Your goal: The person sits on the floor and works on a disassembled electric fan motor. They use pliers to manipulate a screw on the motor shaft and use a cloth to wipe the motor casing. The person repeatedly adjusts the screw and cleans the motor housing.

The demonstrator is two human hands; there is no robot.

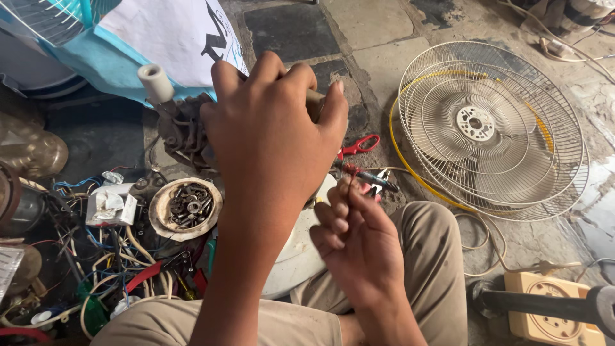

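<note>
Head view looks down between your knees: your left hand (272,138) is clamped over the top of a fan motor (182,131), likely pinning it so it cannot roll while you work. Your right hand (349,234) sits just below, fingertips pinched together on thin reddish wire (350,169) beside a dark shaft (375,180), a fine grip that suits such a small strand. Red-handled scissors (360,145) lie close behind, within easy reach. A shallow dish of screws (186,208) sits beside a tangle of coloured wires (109,269) on your left. Wire fan guards (490,128) rest flat on the stained stone floor (378,32) to your right, near a beige socket block (548,307).
</note>
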